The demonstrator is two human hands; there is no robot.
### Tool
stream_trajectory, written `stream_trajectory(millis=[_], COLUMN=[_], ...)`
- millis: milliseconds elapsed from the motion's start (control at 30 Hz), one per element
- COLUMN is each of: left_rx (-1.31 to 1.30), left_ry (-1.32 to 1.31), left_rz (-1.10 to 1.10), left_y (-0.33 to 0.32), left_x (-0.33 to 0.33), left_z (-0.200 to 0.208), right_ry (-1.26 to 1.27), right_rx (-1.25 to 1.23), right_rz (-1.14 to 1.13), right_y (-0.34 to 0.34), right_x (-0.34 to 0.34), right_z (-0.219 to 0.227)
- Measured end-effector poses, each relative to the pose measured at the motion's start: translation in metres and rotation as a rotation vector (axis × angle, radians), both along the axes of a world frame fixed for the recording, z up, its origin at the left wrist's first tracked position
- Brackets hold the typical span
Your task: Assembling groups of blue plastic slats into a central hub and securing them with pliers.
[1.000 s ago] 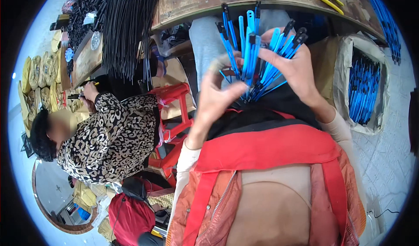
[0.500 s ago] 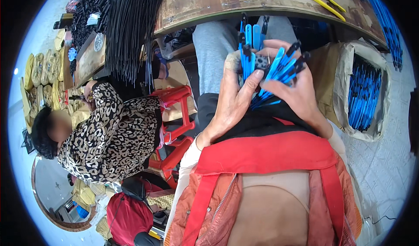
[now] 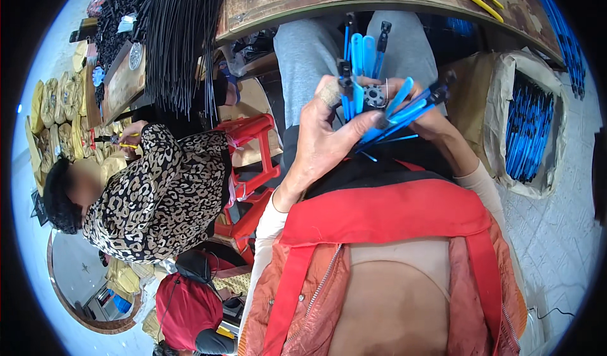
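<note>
Disc (image 3: 375,96) looks light and stiff, blue strips (image 3: 357,55) springy, best pinched by disc rim; left hand's (image 3: 327,136) grip closed on disc, right hand's (image 3: 435,124) hidden, can't tell.

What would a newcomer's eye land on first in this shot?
Probably the bright blue strips with black ends, fanned out around a dark disc between the left hand and right hand. Just below, the red cloth spans the person's front. At upper left, long black strands hang, with a co-worker's leopard-print top below.
</note>
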State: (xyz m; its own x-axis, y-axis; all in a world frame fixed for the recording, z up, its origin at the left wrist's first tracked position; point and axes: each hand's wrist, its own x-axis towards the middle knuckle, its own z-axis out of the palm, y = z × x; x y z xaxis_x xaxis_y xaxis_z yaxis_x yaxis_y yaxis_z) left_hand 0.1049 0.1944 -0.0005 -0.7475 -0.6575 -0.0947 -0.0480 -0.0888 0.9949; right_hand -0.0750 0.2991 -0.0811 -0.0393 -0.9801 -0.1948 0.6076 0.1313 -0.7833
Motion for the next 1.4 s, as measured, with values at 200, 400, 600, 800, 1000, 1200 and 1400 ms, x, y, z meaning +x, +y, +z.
stream_trajectory(millis=[200,400,600,800,1000,1200,1400], left_rx=[-0.344,-0.442,-0.393,-0.64,-0.591,-0.021,0.289], left_ry=[0.024,0.052,0.065,0.095,0.111,0.06,0.109], left_rz=[0.0,0.003,-0.004,0.069,-0.062,-0.313,-0.291], left_y=[-0.006,-0.009,-0.015,-0.017,-0.021,-0.019,-0.006], left_x=[0.001,0.0,-0.001,-0.004,-0.007,0.015,0.018], left_z=[0.009,0.001,-0.004,-0.007,-0.013,-0.025,-0.03], right_ry=[0.226,0.237,0.279,0.227,0.348,1.099,1.826], right_rx=[-0.11,-0.028,-0.063,-0.032,-0.004,-0.204,-0.337], right_rz=[0.017,-0.019,-0.122,-0.146,-0.166,-0.045,-0.307], right_y=[-0.002,0.005,0.009,0.008,0.015,0.041,0.025], right_x=[0.005,0.015,0.024,0.032,0.031,0.022,-0.096], right_z=[0.006,0.009,0.007,0.015,0.018,0.004,0.061])
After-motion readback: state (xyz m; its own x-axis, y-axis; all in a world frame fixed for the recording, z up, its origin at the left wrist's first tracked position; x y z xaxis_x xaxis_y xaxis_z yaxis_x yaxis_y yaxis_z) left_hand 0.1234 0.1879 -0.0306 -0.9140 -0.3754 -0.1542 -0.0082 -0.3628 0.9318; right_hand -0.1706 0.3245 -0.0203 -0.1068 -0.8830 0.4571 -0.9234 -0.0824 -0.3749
